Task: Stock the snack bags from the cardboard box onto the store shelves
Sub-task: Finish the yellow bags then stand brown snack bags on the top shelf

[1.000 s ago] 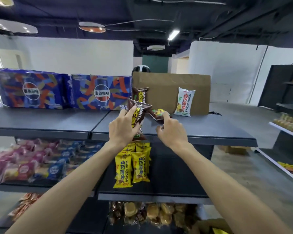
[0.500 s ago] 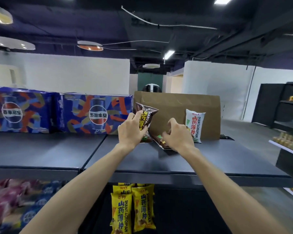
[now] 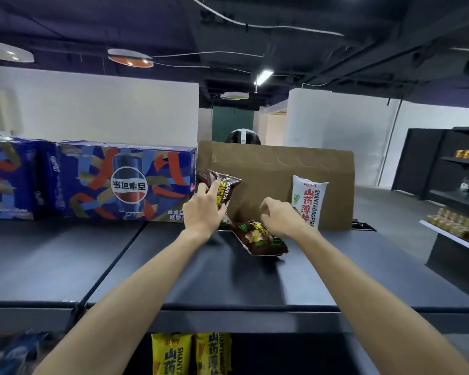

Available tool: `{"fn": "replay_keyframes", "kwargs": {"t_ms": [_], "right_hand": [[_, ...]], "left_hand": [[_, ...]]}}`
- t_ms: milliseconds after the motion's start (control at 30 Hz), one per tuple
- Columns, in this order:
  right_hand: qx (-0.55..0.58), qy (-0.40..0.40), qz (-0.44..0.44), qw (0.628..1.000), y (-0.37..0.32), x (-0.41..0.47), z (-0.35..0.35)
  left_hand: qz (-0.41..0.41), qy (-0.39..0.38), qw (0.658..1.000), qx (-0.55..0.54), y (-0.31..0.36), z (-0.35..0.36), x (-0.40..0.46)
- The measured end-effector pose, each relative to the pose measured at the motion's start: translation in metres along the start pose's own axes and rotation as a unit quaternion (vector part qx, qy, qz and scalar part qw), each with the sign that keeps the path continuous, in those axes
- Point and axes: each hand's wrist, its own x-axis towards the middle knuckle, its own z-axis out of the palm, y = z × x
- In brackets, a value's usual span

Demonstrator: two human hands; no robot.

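Two bare hands reach over the dark top shelf [image 3: 173, 266] in the head view, mid-frame. Left hand [image 3: 202, 211] grips an upright brown snack bag [image 3: 225, 190], fingers and thumb curled round its lower half; bag top sticks up above the fingers, in front of the cardboard box's left end. A second brown bag edge shows just behind it, partly hidden, can't tell how it stands. Right hand [image 3: 283, 215] sits just above a flat brown snack bag [image 3: 260, 238] lying on the shelf, fingers curled downward; can't tell if they're pinching the bag or only touching it.

Cardboard box [image 3: 271, 180], center-right of frame, stands on the shelf back, plain side facing the camera; contents not visible from here. White snack bag [image 3: 309, 201] leans upright against the box front, right of the right hand, red lettering on it.

Blue soda cartons [image 3: 125, 182] line the shelf back at left of frame, touching the cardboard box's left side, closed, print upside down.

Lower center edge: yellow snack bags [image 3: 190, 353] hang or stand on the tier below the top shelf, two fronts visible side by side. Lower left corner: blurred blue packets, unreadable.

Right edge of frame: dark shelving unit [image 3: 444, 163] well apart across the aisle, small yellow goods in rows on its shelves.
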Motion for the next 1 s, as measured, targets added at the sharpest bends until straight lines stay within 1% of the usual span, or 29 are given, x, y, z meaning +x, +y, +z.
{"fn": "replay_keyframes", "kwargs": {"t_ms": [67, 133, 267, 400, 467, 567, 633, 700, 900, 1000], "right_hand": [[0.0, -0.021, -0.004, 1.0, 0.007, 0.005, 0.002], [0.012, -0.025, -0.003, 1.0, 0.012, 0.008, 0.003], [0.032, -0.029, 0.0, 0.999, 0.012, 0.013, 0.009], [0.035, -0.036, 0.002, 0.999, 0.003, 0.019, 0.014], [0.011, -0.033, 0.009, 0.999, -0.002, 0.018, 0.019], [-0.045, -0.091, 0.023, 0.995, -0.006, 0.012, 0.036], [-0.064, -0.119, 0.04, 0.99, -0.008, 0.006, 0.044], [-0.09, -0.114, 0.05, 0.988, -0.009, 0.003, 0.044], [-0.152, -0.06, 0.051, 0.985, -0.021, -0.005, 0.049], [-0.143, -0.021, 0.037, 0.989, -0.027, -0.003, 0.041]], "left_hand": [[0.004, 0.007, 1.0, 0.012, -0.002, 0.011, 0.001], [-0.004, 0.014, 1.0, 0.021, -0.001, 0.023, -0.004], [-0.003, -0.003, 0.999, 0.046, 0.004, 0.046, -0.017], [-0.007, -0.012, 0.999, 0.029, 0.004, 0.053, -0.017], [-0.009, -0.009, 1.0, 0.025, 0.004, 0.055, -0.018], [-0.009, -0.01, 1.0, 0.015, 0.003, 0.054, -0.019], [-0.012, 0.011, 1.0, 0.002, 0.003, 0.05, -0.018], [-0.017, 0.033, 0.999, 0.003, -0.001, 0.047, -0.015], [-0.027, -0.014, 1.0, -0.001, -0.009, 0.053, -0.018], [-0.033, -0.019, 0.999, -0.015, -0.007, 0.052, -0.018]]}}
